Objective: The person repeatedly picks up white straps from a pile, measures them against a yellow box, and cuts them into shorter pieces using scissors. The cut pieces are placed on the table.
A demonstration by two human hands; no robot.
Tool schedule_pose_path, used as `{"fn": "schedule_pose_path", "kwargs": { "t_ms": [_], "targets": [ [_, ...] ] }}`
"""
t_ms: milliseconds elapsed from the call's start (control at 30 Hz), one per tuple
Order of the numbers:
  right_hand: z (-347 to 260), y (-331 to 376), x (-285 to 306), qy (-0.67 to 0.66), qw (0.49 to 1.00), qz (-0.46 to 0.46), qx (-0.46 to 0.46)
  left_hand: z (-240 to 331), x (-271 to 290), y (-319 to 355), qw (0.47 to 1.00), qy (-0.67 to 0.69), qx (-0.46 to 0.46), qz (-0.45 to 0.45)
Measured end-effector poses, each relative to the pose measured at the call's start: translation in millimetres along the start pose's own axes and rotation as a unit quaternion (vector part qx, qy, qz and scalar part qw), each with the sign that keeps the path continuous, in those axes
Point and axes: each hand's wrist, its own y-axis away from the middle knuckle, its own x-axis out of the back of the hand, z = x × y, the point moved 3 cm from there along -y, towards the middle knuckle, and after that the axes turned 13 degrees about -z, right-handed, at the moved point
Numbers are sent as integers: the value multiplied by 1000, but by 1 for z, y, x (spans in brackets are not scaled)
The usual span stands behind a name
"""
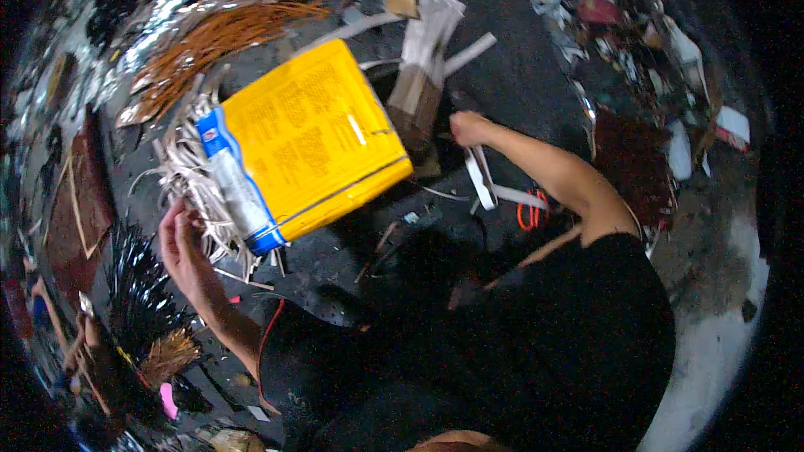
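Note:
A yellow rectangular tin can [314,138] with a blue and white end lies tilted on the dark floor in front of me. My left hand [180,243] grips a bunch of pale paper strips [197,180] beside the can's blue end. My right hand [467,127] reaches out past the can's right side, fingers closed near a stack of white and brown paper strips [423,67]; what it holds is hard to see. Loose white strips [486,180] lie under my right forearm.
Bundles of thin orange-brown sticks [222,38] and silver foil [180,0] lie at the upper left. A brown board [79,205] is at the left. Orange rubber bands [529,213] rest near my right arm. Scraps and clutter [636,17] fill the upper right.

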Motion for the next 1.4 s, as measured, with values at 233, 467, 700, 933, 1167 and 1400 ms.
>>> {"fn": "schedule_pose_path", "kwargs": {
  "t_ms": [233, 467, 700, 933, 1167, 1400],
  "targets": [
    [-156, 213, 149, -107, 924, -191, 312, 50, -92, 18, 901, 71, 24, -428],
    [-229, 273, 221, -315, 832, 153, 431, 52, -109, 28, 854, -15, -40, -519],
    [-119, 230, 201, -444, 778, 331, 296, 37, -12, 10, 895, -97, 139, -412],
    [-46, 180, 160, -444, 832, 297, 151, -10, 19, -9, 968, -63, 97, -223],
    [-195, 185, 192, -101, 865, 392, 297, -29, -4, 3, 995, -17, 90, -25],
    [-363, 154, 168, -85, 771, 304, 553, -24, -7, 6, 998, 58, 18, -8]
  ]
}}
